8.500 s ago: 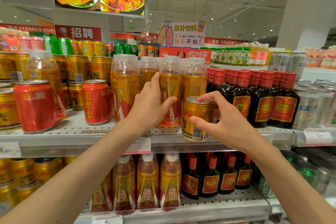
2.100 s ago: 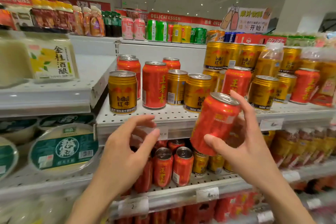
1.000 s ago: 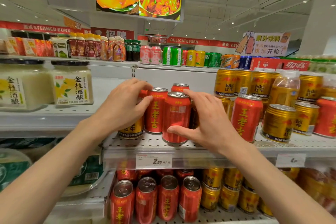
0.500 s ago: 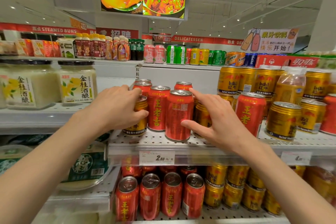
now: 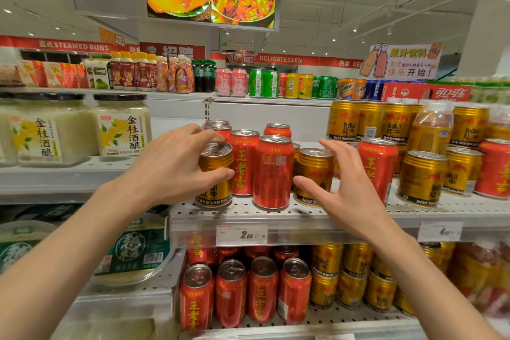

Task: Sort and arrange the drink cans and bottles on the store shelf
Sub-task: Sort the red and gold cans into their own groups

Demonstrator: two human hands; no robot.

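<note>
Left hand [image 5: 171, 165] grips a gold can [image 5: 214, 174] at the shelf [image 5: 276, 215] edge; right hand [image 5: 345, 188] hovers spread before another gold can [image 5: 313, 174], a red can [image 5: 272, 171] standing between them.

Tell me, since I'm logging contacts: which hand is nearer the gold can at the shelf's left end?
Left. The left hand grips the gold can; the right hand hovers open farther right, beyond two red cans.
</note>
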